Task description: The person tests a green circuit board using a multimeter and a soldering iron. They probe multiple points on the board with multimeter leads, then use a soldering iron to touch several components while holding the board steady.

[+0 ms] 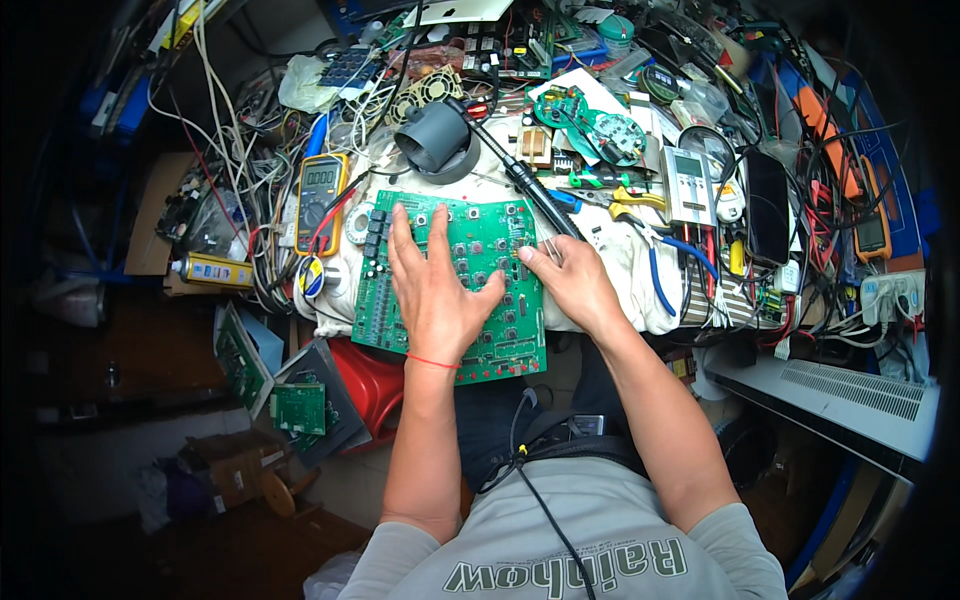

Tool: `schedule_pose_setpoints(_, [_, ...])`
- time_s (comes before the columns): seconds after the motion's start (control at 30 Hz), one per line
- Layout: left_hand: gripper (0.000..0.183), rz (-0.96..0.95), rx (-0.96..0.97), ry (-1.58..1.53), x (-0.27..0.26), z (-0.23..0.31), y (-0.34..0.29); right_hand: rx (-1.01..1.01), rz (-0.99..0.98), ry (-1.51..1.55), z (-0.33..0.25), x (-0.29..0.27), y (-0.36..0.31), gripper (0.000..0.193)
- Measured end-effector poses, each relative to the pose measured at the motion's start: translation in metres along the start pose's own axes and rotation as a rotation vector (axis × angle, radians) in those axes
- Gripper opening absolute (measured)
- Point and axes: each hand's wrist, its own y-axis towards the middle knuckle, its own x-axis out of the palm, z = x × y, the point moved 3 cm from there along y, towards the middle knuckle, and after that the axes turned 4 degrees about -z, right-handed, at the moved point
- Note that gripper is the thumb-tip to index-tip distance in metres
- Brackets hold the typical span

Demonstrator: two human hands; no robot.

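A large green circuit board (520, 330) with rows of push buttons lies at the bench's near edge, its lower part jutting out over my lap. My left hand (435, 290) rests on the board with fingers and thumb spread. At the board's right edge, my right hand (572, 280) is closed in a pinch. Thin metal prongs, which look like tweezers (549, 246), stick out from its fingers by the board's upper right part. Just beyond that hand, a black soldering-iron-like tool (535, 190) lies slanting across the white cloth.
A yellow multimeter (320, 205) lies left of the board, and a grey cylindrical holder (432, 138) stands behind it. Yellow-handled pliers (638, 198), blue-handled cutters (658, 275) and a white meter (690, 185) sit at right. Cables and boards crowd the back. A red stool (370, 385) is below left.
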Motion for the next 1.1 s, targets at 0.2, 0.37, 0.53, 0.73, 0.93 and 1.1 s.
schedule_pose_setpoints(0.2, [0.102,-0.012,-0.005,-0.030,-0.0019,-0.0022,0.0001,0.022,-0.018,0.019,0.0001,0.0017,0.0000,0.051])
schedule_pose_setpoints(0.37, [0.102,-0.011,-0.002,0.013,0.0002,0.0002,0.0011,-0.003,-0.023,0.034,0.0000,-0.0007,0.0000,0.055])
schedule_pose_setpoints(0.53, [0.103,-0.010,0.000,0.006,-0.0008,-0.0016,0.0010,0.007,-0.005,-0.001,-0.0007,-0.0001,-0.0001,0.055])
schedule_pose_setpoints(0.73, [0.103,-0.015,0.007,0.003,-0.0020,-0.0025,0.0009,0.000,-0.009,0.026,0.0013,0.0022,0.0014,0.056])
schedule_pose_setpoints(0.93, [0.102,-0.013,0.004,0.010,-0.0001,-0.0012,0.0013,0.006,-0.004,0.019,0.0019,0.0012,0.0008,0.053])
schedule_pose_setpoints(1.1, [0.101,-0.006,0.010,0.006,-0.0009,-0.0021,0.0010,0.007,0.009,0.024,0.0004,0.0031,0.0017,0.054])
